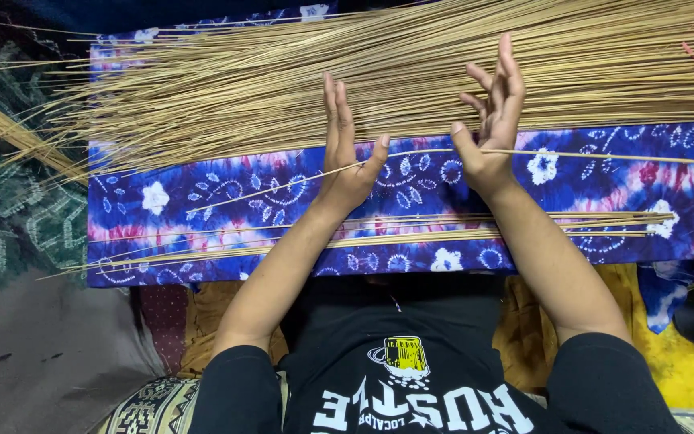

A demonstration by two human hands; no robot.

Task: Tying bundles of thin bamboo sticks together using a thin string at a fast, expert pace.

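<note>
Your left hand (345,165) and right hand (490,133) were open, fingers spread, each touching a thin stick (283,186) beside the stick pile (411,64).

Illumination is moderate and uneven, strongest across the pile of thin straw-coloured sticks (411,72) and the blue tie-dye cloth (226,201). The frame's left side and top corners fall into deep shadow. No hard glare. Focus is sharp at centre; the sticks' far tips soften slightly. Colours appear heavily saturated.
</note>
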